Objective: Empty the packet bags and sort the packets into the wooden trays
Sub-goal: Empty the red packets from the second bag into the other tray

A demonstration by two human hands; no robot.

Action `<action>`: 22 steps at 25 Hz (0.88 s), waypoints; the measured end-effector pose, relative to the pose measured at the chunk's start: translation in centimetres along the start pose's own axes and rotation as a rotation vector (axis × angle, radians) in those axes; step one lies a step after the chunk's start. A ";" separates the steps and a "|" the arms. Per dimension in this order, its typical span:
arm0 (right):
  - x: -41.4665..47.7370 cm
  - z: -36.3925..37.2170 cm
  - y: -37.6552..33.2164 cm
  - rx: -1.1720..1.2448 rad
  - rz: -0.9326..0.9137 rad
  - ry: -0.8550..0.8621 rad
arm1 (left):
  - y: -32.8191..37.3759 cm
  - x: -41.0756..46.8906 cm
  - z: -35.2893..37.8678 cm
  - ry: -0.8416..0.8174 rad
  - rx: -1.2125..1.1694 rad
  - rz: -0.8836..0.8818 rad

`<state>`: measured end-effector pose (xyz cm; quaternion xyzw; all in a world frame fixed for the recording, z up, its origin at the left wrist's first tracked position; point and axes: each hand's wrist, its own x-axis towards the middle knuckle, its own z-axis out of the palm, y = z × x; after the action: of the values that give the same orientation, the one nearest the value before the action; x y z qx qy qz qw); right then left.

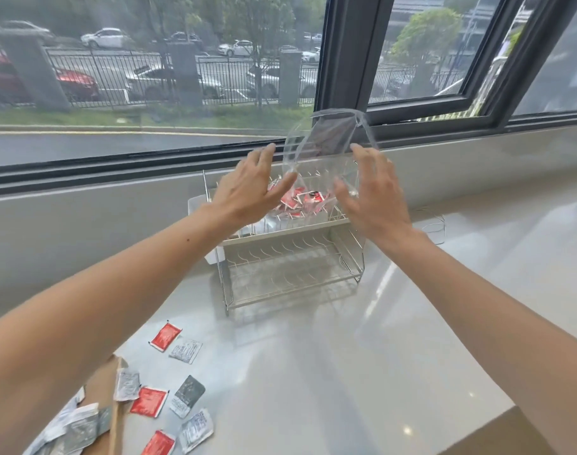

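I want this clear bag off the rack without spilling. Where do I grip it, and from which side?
Probably low on the side walls of the bag, just above the red packets, the left hand from its left, the right hand from its right. It stands upright, mouth open on top, weight at the bottom.

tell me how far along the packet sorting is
Done: a few grey packets lie on the wooden tray. In hand: left hand and right hand steady a clear bag of red packets on the wire rack. Left: that bag, plus loose packets on the counter.
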<state>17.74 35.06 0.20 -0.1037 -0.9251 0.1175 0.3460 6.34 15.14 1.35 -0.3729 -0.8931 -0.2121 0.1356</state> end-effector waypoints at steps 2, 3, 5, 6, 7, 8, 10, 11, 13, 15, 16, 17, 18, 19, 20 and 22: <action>1.6 0.1 1.5 0.084 0.053 0.047 | 0.9 2.0 0.3 0.000 -0.044 -0.061; 2.4 0.3 2.2 0.122 0.092 0.074 | 1.2 3.1 0.6 0.002 -0.071 -0.089; 3.5 0.8 3.2 0.184 0.179 0.104 | 1.7 4.8 1.0 0.037 -0.189 -0.149; 4.0 1.1 3.6 0.216 0.219 0.098 | 1.9 5.5 1.1 0.066 -0.263 -0.178; 4.3 1.5 3.9 0.244 0.256 0.077 | 2.0 6.1 1.3 0.091 -0.320 -0.202; 4.7 1.8 4.2 0.271 0.293 0.051 | 2.1 6.6 1.5 0.107 -0.343 -0.213; 5.3 2.6 4.6 0.324 0.376 0.002 | 2.1 7.3 2.0 0.132 -0.361 -0.204; 5.7 3.0 4.8 0.363 0.422 -0.015 | 2.0 7.6 2.2 0.138 -0.368 -0.195; 6.4 3.8 5.1 0.454 0.495 -0.045 | 1.8 8.0 2.4 0.143 -0.362 -0.183; 6.8 4.4 5.4 0.501 0.524 -0.068 | 1.4 8.5 2.4 0.167 -0.363 -0.175; 7.0 4.6 5.5 0.515 0.525 -0.076 | 1.3 8.5 2.2 0.182 -0.363 -0.166; 7.2 4.6 5.4 0.519 0.521 -0.074 | 1.1 8.7 2.1 0.199 -0.368 -0.159; 7.5 4.5 5.3 0.524 0.510 -0.061 | 0.9 8.9 1.9 0.220 -0.377 -0.159; 7.7 4.3 4.9 0.526 0.491 -0.028 | 0.7 9.1 1.7 0.245 -0.389 -0.166; 8.1 4.1 4.7 0.541 0.476 0.015 | 0.7 9.3 1.3 0.275 -0.399 -0.178; 8.9 3.2 3.9 0.599 0.450 0.101 | 0.9 9.7 0.3 0.348 -0.407 -0.196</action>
<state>9.42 40.75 2.18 -0.2043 -0.7857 0.4504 0.3716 0.31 21.73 5.21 -0.2624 -0.8272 -0.4598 0.1883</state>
